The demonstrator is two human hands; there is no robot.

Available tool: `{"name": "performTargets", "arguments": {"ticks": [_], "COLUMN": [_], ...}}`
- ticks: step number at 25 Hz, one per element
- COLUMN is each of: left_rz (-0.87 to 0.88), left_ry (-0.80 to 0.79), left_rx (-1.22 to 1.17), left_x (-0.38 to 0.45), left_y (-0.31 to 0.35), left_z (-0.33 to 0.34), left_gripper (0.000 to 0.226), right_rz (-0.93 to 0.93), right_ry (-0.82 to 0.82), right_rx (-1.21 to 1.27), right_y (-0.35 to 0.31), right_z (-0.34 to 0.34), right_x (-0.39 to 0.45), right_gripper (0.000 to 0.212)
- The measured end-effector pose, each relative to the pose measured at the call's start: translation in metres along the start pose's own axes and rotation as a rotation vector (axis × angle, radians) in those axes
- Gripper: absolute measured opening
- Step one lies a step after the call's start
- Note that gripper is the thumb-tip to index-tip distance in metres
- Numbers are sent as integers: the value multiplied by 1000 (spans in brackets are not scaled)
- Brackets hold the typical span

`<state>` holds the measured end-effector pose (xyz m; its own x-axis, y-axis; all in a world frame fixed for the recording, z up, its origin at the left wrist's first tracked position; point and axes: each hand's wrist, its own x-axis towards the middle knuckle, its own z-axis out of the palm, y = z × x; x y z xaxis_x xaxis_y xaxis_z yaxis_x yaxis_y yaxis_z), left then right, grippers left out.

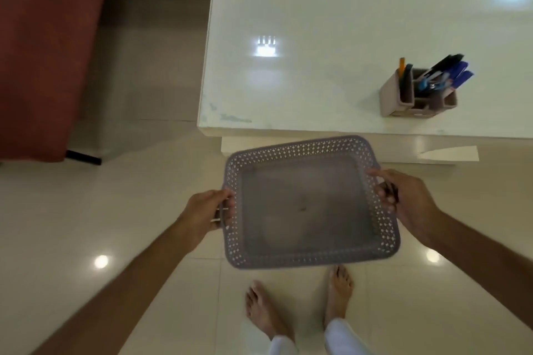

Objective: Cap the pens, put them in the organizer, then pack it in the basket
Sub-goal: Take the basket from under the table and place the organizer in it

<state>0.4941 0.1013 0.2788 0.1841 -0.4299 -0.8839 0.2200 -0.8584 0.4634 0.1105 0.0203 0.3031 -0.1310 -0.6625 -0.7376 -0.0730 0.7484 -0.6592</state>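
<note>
A grey perforated basket [305, 261] is held in the air in front of the table, above the floor, and it is empty. My left hand [206, 212] grips its left handle and my right hand [409, 199] grips its right handle. On the white table [317, 37] to the right stands a pinkish-grey organizer [389, 98] with several compartments. Several pens [450, 72], mostly blue and black, stick out of it, along with an orange one at its left end.
A dark red sofa [43, 52] fills the left side. The glossy tiled floor [86, 225] lies below the basket. My bare feet [300, 305] stand just under it.
</note>
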Motion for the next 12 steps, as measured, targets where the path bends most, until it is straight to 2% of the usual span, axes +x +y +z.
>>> {"name": "performTargets", "arguments": {"ticks": [3, 5, 7, 10, 12], "left_rz": [147, 235, 322, 359, 338], "left_ry": [-23, 26, 72, 151, 202], "left_rx": [51, 72, 117, 199, 196], "left_x": [-40, -53, -42, 0, 33], "left_y": [88, 143, 186, 226, 245], "left_z": [-3, 5, 20, 39, 49], "left_gripper": [21, 22, 22, 20, 20], "right_rz": [-1, 7, 14, 31, 68], "right_ry": [81, 135, 180, 242, 194], "right_rx": [95, 130, 112, 76, 154], "right_y": [-73, -115, -137, -150, -161], "right_z": [10, 19, 27, 33, 34], "right_x": [-28, -40, -30, 9, 40], "right_gripper": [22, 20, 17, 18, 16]}}
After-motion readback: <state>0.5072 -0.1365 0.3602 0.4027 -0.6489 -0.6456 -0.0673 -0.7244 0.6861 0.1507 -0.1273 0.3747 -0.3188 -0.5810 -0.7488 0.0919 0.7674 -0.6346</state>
